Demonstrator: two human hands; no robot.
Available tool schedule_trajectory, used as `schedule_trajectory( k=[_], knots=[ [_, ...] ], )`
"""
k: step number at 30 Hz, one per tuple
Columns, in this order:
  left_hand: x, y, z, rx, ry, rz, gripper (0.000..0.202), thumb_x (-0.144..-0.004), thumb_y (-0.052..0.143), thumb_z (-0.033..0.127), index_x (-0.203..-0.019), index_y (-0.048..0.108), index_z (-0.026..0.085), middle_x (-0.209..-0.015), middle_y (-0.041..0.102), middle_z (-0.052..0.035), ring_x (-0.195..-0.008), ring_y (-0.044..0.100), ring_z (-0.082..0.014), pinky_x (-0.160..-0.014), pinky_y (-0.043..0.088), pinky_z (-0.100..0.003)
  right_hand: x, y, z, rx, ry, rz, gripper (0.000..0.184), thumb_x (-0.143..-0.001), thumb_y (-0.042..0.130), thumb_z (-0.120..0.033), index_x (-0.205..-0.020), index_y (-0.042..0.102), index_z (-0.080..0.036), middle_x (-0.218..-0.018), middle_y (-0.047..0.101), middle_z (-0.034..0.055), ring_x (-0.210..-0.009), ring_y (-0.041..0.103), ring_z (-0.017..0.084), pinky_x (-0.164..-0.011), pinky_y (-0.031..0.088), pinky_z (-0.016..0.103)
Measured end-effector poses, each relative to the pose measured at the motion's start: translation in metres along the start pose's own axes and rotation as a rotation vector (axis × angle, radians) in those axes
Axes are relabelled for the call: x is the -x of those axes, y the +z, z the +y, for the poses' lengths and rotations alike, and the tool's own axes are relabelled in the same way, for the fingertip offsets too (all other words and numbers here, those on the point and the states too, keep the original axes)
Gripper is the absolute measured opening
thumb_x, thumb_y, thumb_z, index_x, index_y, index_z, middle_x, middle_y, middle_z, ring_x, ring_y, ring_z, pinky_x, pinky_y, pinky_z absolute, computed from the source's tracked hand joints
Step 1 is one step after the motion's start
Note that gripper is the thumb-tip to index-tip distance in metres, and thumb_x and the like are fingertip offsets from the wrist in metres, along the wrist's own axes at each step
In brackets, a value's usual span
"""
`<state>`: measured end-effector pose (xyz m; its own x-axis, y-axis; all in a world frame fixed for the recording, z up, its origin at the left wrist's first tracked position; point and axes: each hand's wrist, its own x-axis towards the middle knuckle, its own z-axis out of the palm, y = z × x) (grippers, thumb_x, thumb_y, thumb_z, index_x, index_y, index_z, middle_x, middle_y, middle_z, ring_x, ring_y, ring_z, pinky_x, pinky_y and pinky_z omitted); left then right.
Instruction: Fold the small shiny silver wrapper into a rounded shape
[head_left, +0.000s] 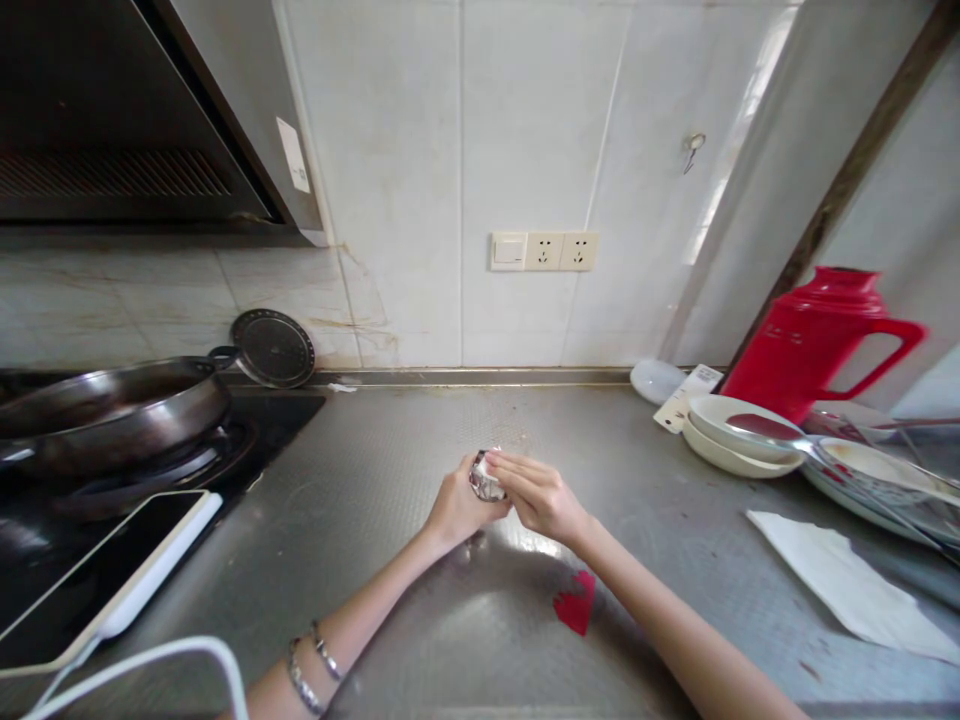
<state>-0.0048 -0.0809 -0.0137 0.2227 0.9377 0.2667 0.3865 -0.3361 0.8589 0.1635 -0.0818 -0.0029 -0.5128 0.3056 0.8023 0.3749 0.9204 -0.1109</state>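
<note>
Both of my hands meet over the middle of the steel counter (420,470). My left hand (454,508) is closed around a small silvery, foil-wrapped object (486,482) with a bit of white showing at its top. My right hand (536,494) lies over the same object from the right, its fingers pressed together on the wrapping. What is inside the wrapping is hidden. Two bracelets (311,665) circle my left wrist. A small red scrap (576,604) lies on the counter under my right forearm.
A dark wok (112,405) sits on the stove at left, with a tablet (97,565) and white cable in front. Stacked white plates (739,435), a ladle, a red thermos jug (814,340) and a white cloth (840,580) occupy the right side. Wall sockets (544,251) are behind.
</note>
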Motion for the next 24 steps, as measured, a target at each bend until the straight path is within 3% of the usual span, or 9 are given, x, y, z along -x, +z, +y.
schedule_trajectory(
  k=[3,9,15,21,24],
  knots=[
    [0.001,0.0,0.002,-0.02,0.021,0.002,0.052,-0.06,0.073,0.025,-0.11,0.058,0.018,-0.088,0.071,-0.0025,-0.077,0.066,-0.0184,-0.065,0.047,-0.024,-0.002,-0.001,-0.002,-0.016,-0.044,-0.039,0.043,-0.089,0.041,-0.006,-0.128,0.054,-0.019,-0.122,0.064,0.0107,-0.123,0.053,0.023,-0.1,0.051,0.042],
    [0.0,-0.001,0.005,-0.05,-0.033,0.001,0.061,-0.057,0.075,0.025,-0.114,0.056,0.016,-0.091,0.071,-0.0045,-0.081,0.066,-0.0201,-0.069,0.049,-0.026,-0.001,0.002,0.0,0.053,0.105,0.06,0.039,-0.091,0.041,-0.009,-0.124,0.058,-0.022,-0.118,0.067,0.011,-0.112,0.062,0.021,-0.093,0.056,0.038],
    [0.0,0.0,0.001,-0.046,0.009,-0.013,0.059,-0.058,0.075,0.026,-0.112,0.055,0.016,-0.093,0.07,-0.0049,-0.08,0.065,-0.0196,-0.067,0.048,-0.026,-0.002,0.005,-0.007,0.046,-0.044,-0.021,0.042,-0.088,0.041,-0.005,-0.126,0.055,-0.015,-0.121,0.064,0.0138,-0.122,0.054,0.024,-0.098,0.052,0.042],
    [-0.001,0.004,-0.001,0.068,-0.068,-0.01,0.059,-0.057,0.077,0.026,-0.111,0.058,0.016,-0.087,0.07,-0.0034,-0.079,0.064,-0.0188,-0.07,0.049,-0.026,-0.001,0.009,-0.004,-0.067,0.29,0.188,0.029,-0.091,0.048,-0.016,-0.112,0.067,-0.024,-0.109,0.071,0.0086,-0.103,0.067,0.023,-0.089,0.057,0.038],
    [-0.001,0.007,0.0,0.259,-0.128,-0.027,0.056,-0.057,0.079,0.029,-0.107,0.058,0.014,-0.082,0.066,-0.0022,-0.071,0.062,-0.0154,-0.063,0.05,-0.024,-0.003,0.008,-0.003,-0.144,0.35,0.207,0.025,-0.091,0.051,-0.02,-0.108,0.069,-0.024,-0.106,0.072,0.007,-0.103,0.067,0.023,-0.09,0.056,0.039]
  ],
)
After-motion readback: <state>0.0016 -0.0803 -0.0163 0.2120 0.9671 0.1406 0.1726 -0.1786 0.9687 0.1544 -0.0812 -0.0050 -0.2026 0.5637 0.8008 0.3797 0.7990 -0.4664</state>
